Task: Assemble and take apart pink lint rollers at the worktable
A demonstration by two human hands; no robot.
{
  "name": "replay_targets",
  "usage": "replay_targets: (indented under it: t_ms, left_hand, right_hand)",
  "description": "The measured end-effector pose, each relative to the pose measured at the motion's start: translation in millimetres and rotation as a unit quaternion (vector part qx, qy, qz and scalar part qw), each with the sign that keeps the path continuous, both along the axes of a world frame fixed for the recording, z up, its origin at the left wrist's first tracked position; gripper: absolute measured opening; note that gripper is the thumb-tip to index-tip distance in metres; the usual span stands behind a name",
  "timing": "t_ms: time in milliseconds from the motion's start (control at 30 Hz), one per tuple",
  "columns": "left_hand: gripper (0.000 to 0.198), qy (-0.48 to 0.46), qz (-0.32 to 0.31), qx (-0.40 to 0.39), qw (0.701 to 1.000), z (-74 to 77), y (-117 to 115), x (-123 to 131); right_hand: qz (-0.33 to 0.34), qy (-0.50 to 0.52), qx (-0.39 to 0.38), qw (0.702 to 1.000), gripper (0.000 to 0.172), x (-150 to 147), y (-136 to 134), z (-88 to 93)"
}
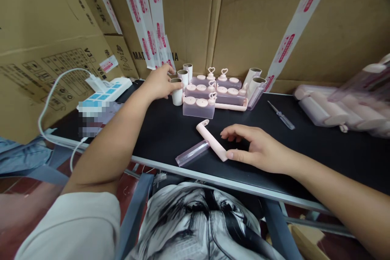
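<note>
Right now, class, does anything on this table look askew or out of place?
Two white rolls at the cluster's right lean, while the rolls by the left hand stand upright. A pink handle lies apart, by the right hand.

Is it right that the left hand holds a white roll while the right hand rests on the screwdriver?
No. The head view shows the left hand holding a white roll, but the right hand rests by the pink handle; the screwdriver lies untouched farther right.
</note>
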State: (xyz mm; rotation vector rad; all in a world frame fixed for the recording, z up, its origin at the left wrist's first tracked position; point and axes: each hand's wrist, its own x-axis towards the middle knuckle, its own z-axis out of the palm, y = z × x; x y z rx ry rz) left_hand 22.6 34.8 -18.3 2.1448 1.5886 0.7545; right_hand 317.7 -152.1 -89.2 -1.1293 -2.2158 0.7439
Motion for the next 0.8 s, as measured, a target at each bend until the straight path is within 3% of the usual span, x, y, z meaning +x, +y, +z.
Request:
replay_targets:
  t_ms: [167,300,367,467,567,633,700,800]
  left_hand:
    - [0.057,0.013,-0.004,0.025,1.0,-3.6,8.6,-7.2]
    - [0.04,0.029,0.006,0.161,0.986,1.7,6.0,-9.7]
    - [0.029,0.031,-0.021,0.221,0.975,7.0,-5.8,-4.6]
    - [0.018,0.049,-0.183,0.227,0.955,12.1,-35.5,11.1]
    - [0.018,0.095,-0.414,0.166,0.89,8.8,-68.6,30.6]
    - [0.024,0.112,-0.507,0.121,0.846,3.1,-86.0,41.8]
    - [0.022,0.107,-0.537,0.079,0.833,-2.7,-97.8,50.0]
    - [0.024,0.057,-0.504,-0.005,0.862,-8.4,-107.3,58.0]
  right_hand:
    - [0.016,-0.055,0.005,0.998,0.048,-2.1,-1.5,4.2]
    - [0.02,-0.071,-0.01,0.997,0.035,-3.8,-3.6,6.6]
    - [0.022,-0.069,-0.017,0.997,0.025,-4.3,-4.2,6.9]
    - [0.024,-0.063,-0.008,0.998,0.019,-3.8,-3.4,5.3]
    - [0.016,-0.021,-0.035,0.999,0.019,-1.0,-0.2,2.1]
    - [0.02,0.05,-0.099,0.994,0.021,2.2,2.5,0.2]
    - [0.035,0.132,-0.169,0.976,0.023,5.3,5.1,-0.6]
    - [0.076,0.222,-0.211,0.949,0.022,7.1,6.9,0.4]
